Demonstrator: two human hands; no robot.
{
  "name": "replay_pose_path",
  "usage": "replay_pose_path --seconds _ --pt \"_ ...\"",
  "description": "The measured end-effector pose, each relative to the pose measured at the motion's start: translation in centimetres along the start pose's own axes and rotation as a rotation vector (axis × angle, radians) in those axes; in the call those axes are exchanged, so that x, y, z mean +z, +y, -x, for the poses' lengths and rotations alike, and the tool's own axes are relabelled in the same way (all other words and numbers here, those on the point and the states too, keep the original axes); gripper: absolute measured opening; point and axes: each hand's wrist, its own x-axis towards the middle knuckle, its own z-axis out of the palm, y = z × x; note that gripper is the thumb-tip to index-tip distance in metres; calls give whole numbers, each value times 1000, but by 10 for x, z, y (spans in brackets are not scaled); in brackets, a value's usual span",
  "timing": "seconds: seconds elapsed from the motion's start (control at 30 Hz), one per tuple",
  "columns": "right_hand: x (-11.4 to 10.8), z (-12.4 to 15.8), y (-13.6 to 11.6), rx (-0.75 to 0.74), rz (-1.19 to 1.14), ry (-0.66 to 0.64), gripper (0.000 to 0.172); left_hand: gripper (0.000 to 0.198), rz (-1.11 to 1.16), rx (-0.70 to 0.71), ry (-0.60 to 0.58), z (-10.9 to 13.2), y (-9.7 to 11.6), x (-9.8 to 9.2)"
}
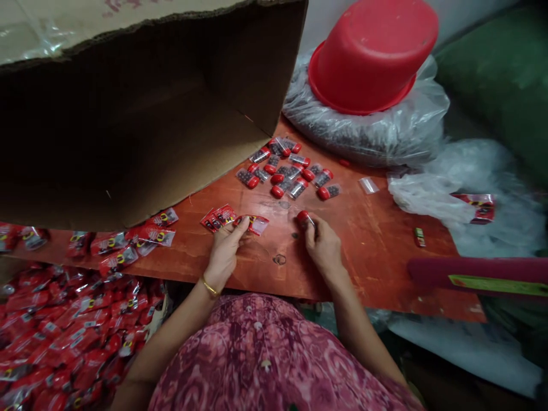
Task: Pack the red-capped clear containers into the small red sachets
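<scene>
My left hand (pixel 225 251) rests on the red-brown board (pixel 368 240), its fingertips pinching a small red-and-clear packet (pixel 256 224) beside a few flat red packets (pixel 217 218). My right hand (pixel 323 245) is closed round a small red-capped vial (pixel 303 217) at the board's middle. Farther back lies a cluster of several red-capped vials in clear sleeves (pixel 286 171).
A large open cardboard box (pixel 141 114) overhangs the left. A red basin (pixel 370 54) sits upside down on a filled plastic bag (pixel 377 134) at the back right. Filled red packets (pixel 64 337) pile up lower left. Crumpled clear plastic (pixel 466 182) lies right.
</scene>
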Motion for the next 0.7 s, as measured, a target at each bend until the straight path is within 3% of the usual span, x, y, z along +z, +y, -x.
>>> replay_pose_path --seconds 0.07,0.13,0.23,0.37,0.5,0.7 --pt "-8 4 -10 59 -297 -52 25 42 -27 32 -15 0 -1 1" --pt "-18 11 -24 140 -543 -204 26 42 -74 69 -39 -1 -3 0" --pt "-28 19 -46 166 -724 -403 26 40 -164 127 -80 -2 -8 -3" --pt "-26 17 -58 106 -727 -407 20 34 -246 164 -172 -4 -12 -10" --pt "-14 20 -55 180 -764 -409 24 31 -304 194 -190 -7 -13 -14" --pt "-3 28 -53 178 -759 -376 27 40 -138 60 -213 -8 -11 -10"
